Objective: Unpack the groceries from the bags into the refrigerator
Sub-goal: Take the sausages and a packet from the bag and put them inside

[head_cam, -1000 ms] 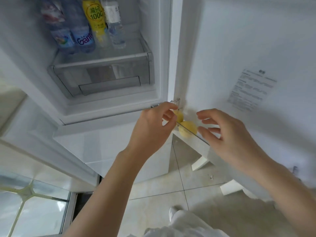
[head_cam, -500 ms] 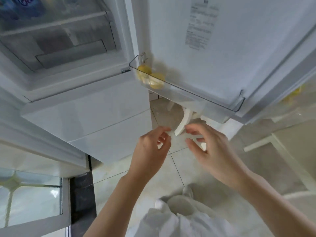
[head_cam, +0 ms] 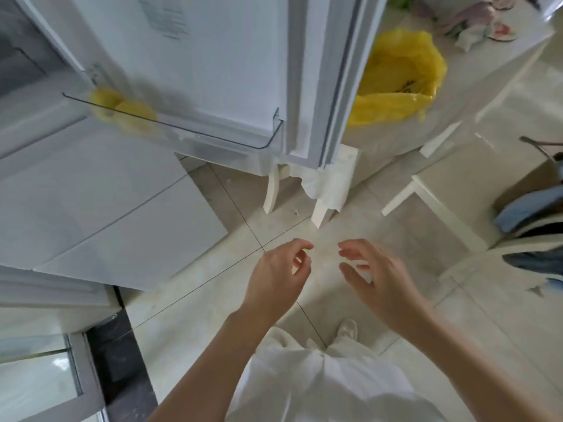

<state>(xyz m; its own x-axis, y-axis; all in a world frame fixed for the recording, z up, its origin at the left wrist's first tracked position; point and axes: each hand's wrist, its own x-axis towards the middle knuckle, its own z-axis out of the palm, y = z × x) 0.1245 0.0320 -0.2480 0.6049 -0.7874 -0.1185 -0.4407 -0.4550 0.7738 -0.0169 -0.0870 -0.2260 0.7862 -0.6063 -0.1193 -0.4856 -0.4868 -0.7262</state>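
White trousers (head_cam: 320,379) and one pale shoe (head_cam: 347,328) filled the bottom of the head view, standing on beige floor tiles (head_cam: 189,315). Just above, left hand (head_cam: 278,274) and right hand (head_cam: 380,275) hung over the floor, both empty, fingers loosely curved and spread, near each other but not touching; probably freed for the next item.

Farther up, two yellow fruits (head_cam: 122,111), blurred, likely lemons, sat side by side at the hinge end of the clear door shelf (head_cam: 219,137) on the open refrigerator door (head_cam: 228,56). Kept from rolling off by the shelf's front lip, presumably. Lower white drawer fronts (head_cam: 100,205) of the refrigerator closed at left.

Beyond the door's edge, yellow plastic bag (head_cam: 396,83) lay open-mouthed on a white table (head_cam: 457,95), contents hidden from this angle. More pale wrapped goods (head_cam: 475,22), too blurred to name, farther back on the same top. Stood between person and bag: the open door itself, so probably to be stepped round on the right. White chair (head_cam: 432,190) with blue clothing (head_cam: 530,208) near that path.
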